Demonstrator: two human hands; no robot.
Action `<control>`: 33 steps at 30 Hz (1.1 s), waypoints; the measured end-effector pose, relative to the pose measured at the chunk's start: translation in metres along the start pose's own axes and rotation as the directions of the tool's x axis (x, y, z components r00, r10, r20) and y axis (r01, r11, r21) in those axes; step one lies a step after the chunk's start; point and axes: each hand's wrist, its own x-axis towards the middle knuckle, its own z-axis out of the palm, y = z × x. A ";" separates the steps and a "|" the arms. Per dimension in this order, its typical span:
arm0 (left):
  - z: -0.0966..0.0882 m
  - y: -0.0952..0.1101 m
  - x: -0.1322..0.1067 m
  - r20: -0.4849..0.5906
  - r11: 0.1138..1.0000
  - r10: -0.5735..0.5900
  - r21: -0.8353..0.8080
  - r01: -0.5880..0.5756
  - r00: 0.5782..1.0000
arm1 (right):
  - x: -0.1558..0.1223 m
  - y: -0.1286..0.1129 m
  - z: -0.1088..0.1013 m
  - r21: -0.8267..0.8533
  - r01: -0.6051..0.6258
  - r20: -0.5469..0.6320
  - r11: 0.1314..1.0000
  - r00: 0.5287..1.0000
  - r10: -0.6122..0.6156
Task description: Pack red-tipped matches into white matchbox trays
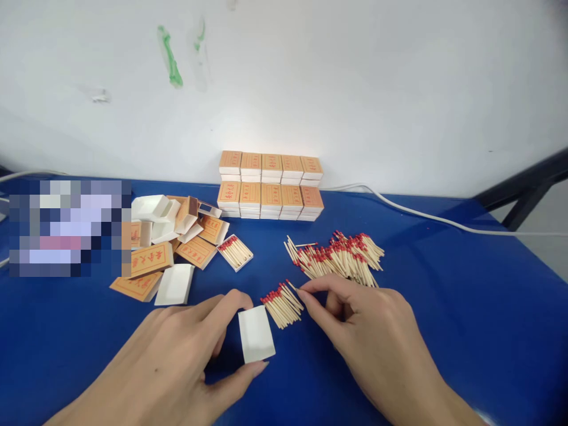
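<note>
In the head view, my left hand (195,340) grips a white matchbox tray (257,335) between thumb and index finger at its near and far edges; its inside looks bare. My right hand (359,322) pinches one red-tipped matchstick (291,286) between thumb and forefinger. That match is at the upper right end of a small group of matches (283,307), which lies just beyond the tray. Behind my right fingers spreads a larger pile of matches (350,254), partly hidden by the hand.
A filled tray of matches (235,252) lies left of centre. Further left are heaped loose white trays (175,284) and orange matchbox sleeves (151,259). Stacked matchboxes (270,198) stand against the white wall (377,89). A white cable (412,219) crosses the blue table (470,319).
</note>
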 end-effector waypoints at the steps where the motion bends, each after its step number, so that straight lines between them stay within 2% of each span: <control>1: 0.000 0.000 0.000 0.000 1.000 -0.003 -0.001 0.003 1.000 | 0.000 -0.001 0.000 0.044 -0.016 0.032 0.999 0.999 0.015; 4: -0.001 0.000 0.001 -0.001 1.000 -0.016 -0.014 0.016 1.000 | 0.001 -0.001 -0.001 0.096 -0.025 0.035 0.995 0.999 0.022; 7: -0.001 0.001 0.003 0.001 1.000 -0.011 -0.010 0.011 1.000 | 0.001 0.003 -0.002 -0.017 0.014 -0.092 1.000 0.996 -0.016; 10: -0.001 0.001 0.003 -0.006 1.000 0.011 0.012 -0.011 1.000 | 0.002 0.008 -0.001 -0.136 0.053 -0.142 0.989 0.987 -0.072; 15: -0.003 0.002 0.002 -0.003 1.000 0.003 0.006 -0.003 1.000 | 0.001 0.011 0.003 -0.240 0.093 -0.155 0.966 0.979 -0.133; 33: -0.001 0.000 0.002 0.002 1.000 0.002 0.009 -0.002 1.000 | 0.000 0.011 0.003 -0.289 0.120 -0.185 0.950 0.966 -0.179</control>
